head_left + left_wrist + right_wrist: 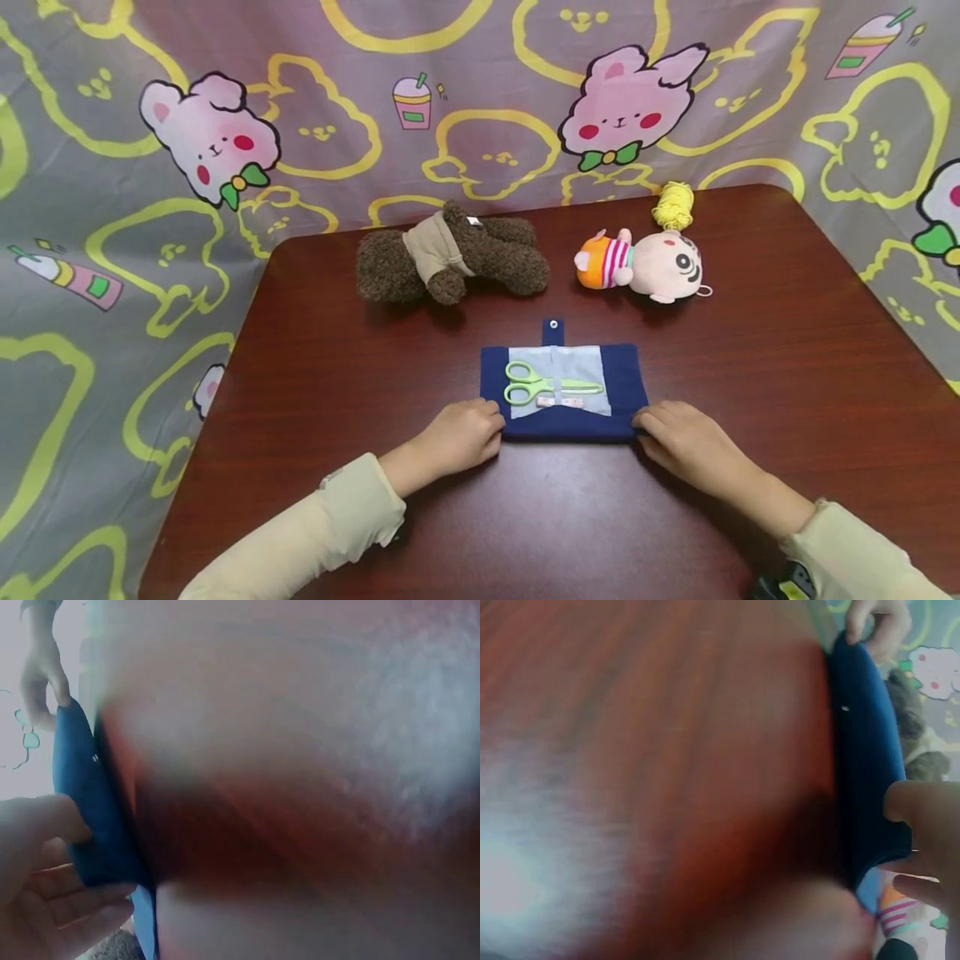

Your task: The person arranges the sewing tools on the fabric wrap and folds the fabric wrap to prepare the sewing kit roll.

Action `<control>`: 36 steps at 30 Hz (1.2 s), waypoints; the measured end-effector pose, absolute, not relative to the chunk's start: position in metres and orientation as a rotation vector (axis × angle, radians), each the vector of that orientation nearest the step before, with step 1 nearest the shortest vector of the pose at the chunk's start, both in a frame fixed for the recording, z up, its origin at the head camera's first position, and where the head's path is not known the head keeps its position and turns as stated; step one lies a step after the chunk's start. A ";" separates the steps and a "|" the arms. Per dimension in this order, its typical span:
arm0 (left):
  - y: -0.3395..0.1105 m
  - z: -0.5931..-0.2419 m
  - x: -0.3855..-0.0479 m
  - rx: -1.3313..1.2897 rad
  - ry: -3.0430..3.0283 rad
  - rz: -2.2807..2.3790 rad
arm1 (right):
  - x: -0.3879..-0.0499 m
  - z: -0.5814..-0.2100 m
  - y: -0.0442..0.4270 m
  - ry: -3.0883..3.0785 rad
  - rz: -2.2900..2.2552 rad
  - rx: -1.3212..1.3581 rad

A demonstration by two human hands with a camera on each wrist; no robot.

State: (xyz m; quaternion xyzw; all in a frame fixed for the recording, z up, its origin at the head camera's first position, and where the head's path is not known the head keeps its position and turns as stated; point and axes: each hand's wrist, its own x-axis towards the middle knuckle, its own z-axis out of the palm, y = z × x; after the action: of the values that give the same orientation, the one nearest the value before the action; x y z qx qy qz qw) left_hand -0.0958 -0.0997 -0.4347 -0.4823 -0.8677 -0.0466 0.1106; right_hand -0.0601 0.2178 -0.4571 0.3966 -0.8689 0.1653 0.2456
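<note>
A navy fabric tool pouch [562, 427] lies on the table, its near edge folded up over a light-blue inner panel [536, 362]. Green-handled scissors [534, 386] sit under a strap on that panel, above a small pale pink-and-white item [562, 402] partly covered by the fold. My left hand [467, 433] pinches the near left corner of the fold, thumb on one side and fingers on the other in the left wrist view. At the near right corner, my right hand [690, 437] pinches the cloth likewise. A tab with a snap [553, 326] sticks out from the far edge.
Behind the pouch a brown plush bear [491, 250] lies on its side. To its right are a pink-headed plush doll [660, 267] and a yellow yarn bundle [674, 206]. A patterned curtain [480, 75] surrounds the dark wooden table [337, 358].
</note>
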 end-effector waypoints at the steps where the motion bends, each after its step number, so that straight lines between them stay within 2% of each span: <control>1: -0.100 -0.433 -0.097 -1.400 -2.588 -0.191 | -0.060 -0.454 0.218 -2.386 0.487 1.056; 7: -0.102 -0.430 -0.101 -1.222 -2.829 -0.670 | -0.060 -0.440 0.223 -2.567 0.731 0.832; 15: -0.100 -0.431 -0.110 -0.653 -3.069 -1.361 | -0.062 -0.432 0.222 -2.775 1.272 0.340; 22: -0.095 -0.436 -0.121 -0.264 -3.072 -1.783 | -0.075 -0.435 0.225 -2.810 1.507 0.111; 27: -0.091 -0.440 -0.129 -0.191 -3.059 -1.830 | -0.083 -0.439 0.224 -2.798 1.564 0.032; 31: -0.089 -0.442 -0.134 -0.174 -3.105 -1.774 | -0.088 -0.441 0.222 -2.829 1.435 0.041; 36: -0.088 -0.442 -0.139 -0.320 -3.210 -1.437 | -0.092 -0.444 0.219 -2.882 1.219 0.065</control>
State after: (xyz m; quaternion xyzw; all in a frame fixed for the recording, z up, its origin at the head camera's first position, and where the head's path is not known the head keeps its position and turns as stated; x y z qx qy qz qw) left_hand -0.1385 -0.0878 -0.4417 -0.0890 -0.8917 -0.3992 -0.1939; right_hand -0.0922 0.2192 -0.4437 0.0207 -0.9208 0.3893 0.0057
